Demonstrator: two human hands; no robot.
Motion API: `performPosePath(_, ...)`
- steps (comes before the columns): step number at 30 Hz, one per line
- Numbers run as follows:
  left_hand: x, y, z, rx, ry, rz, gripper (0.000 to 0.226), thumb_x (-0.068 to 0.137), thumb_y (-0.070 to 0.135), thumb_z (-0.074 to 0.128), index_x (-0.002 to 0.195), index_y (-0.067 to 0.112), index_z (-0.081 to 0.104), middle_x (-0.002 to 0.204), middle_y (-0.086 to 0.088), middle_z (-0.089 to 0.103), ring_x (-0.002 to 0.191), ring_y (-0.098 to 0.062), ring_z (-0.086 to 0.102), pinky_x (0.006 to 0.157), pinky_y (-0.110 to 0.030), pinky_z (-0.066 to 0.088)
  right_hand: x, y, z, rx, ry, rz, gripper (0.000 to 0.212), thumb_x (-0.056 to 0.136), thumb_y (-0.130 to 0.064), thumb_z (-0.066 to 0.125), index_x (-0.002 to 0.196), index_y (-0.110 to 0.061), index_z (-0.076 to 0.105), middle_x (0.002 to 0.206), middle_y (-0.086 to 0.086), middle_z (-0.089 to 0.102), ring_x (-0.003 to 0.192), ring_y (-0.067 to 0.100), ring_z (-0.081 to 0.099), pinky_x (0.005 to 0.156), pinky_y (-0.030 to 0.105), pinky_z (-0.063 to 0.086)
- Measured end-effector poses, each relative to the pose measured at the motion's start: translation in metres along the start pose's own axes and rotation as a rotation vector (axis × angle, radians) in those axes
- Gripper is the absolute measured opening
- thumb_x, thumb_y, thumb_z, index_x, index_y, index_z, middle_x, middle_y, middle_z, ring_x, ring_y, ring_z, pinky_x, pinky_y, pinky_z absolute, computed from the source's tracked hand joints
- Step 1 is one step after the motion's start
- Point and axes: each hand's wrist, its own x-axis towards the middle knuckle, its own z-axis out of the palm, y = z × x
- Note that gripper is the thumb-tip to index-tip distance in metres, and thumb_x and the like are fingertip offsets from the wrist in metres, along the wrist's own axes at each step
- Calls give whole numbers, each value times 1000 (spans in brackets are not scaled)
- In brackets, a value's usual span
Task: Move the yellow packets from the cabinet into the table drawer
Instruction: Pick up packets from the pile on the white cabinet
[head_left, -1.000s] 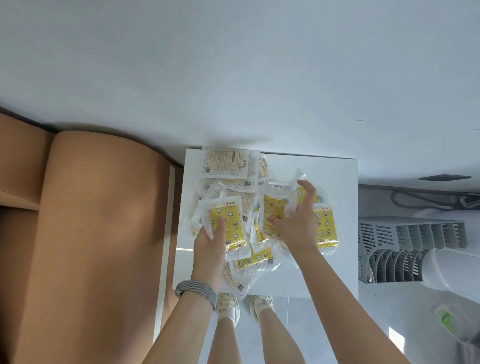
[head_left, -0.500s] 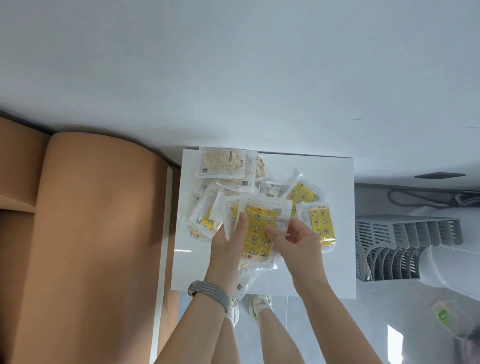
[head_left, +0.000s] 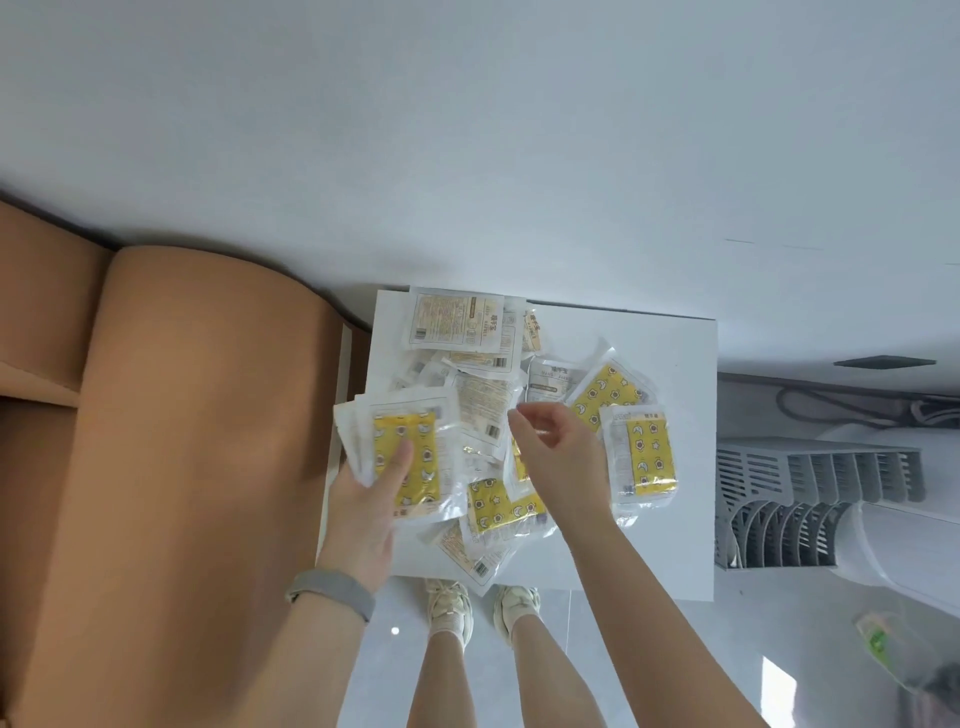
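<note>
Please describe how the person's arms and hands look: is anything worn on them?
Both arms are bare, with no sleeves in view. The left hand has a grey band around its wrist, like a watch or fitness strap. The right hand wears nothing: no ring, glove or band shows.

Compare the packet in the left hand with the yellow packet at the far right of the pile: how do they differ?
The held packet is gripped by the left hand with other packets stacked behind it; the far-right packet lies loose on the white surface. The held one sits at the pile's left edge, the loose one at its right. Both show yellow patterned faces in clear wrappers.
</note>
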Motion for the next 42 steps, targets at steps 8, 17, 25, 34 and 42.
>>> performPosePath(8, 8, 10, -30, -34, 93, 13, 27, 89, 23, 68, 116, 22, 67, 105, 0, 76, 91, -17, 74, 78, -37, 59, 34, -35, 85, -954, -47, -69, 99, 85, -74, 44, 140, 6, 30, 133, 15, 46, 121, 28, 45, 74, 33, 43)
performPosePath(17, 8, 7, -43, -68, 104, -12, 23, 90, 23, 68, 112, 24, 67, 104, 1, 76, 93, -18, 74, 81, -39, 58, 56, -27, 84, -1051, -18, 11, 108, 74, -70, 66, 139, 6, 26, 128, 18, 45, 116, 28, 51, 77, 32, 49)
performPosePath(25, 7, 1, -42, -76, 108, -48, 28, 89, 24, 68, 117, 23, 66, 107, -1, 76, 99, -22, 72, 87, -44, 56, 46, -19, 65, -835, -47, -15, 83, 89, -48, 63, 142, -4, 16, 131, 14, 44, 118, 29, 51, 70, 33, 42)
performPosePath(34, 10, 1, -38, -52, 103, -56, 31, 89, 24, 69, 120, 23, 66, 110, -1, 75, 104, -23, 71, 95, -47, 53, 32, -6, 63, -671, -16, -57, 70, 93, -52, 54, 138, -6, 26, 131, 11, 45, 122, 27, 48, 84, 36, 46)
performPosePath(42, 12, 1, -38, -50, 101, -61, 31, 88, 25, 69, 120, 23, 66, 111, -1, 75, 105, -23, 70, 95, -46, 53, 29, -3, 58, -627, -49, -29, 69, 84, -4, 62, 140, -8, 22, 129, 13, 41, 86, 23, 49, 69, 30, 41)
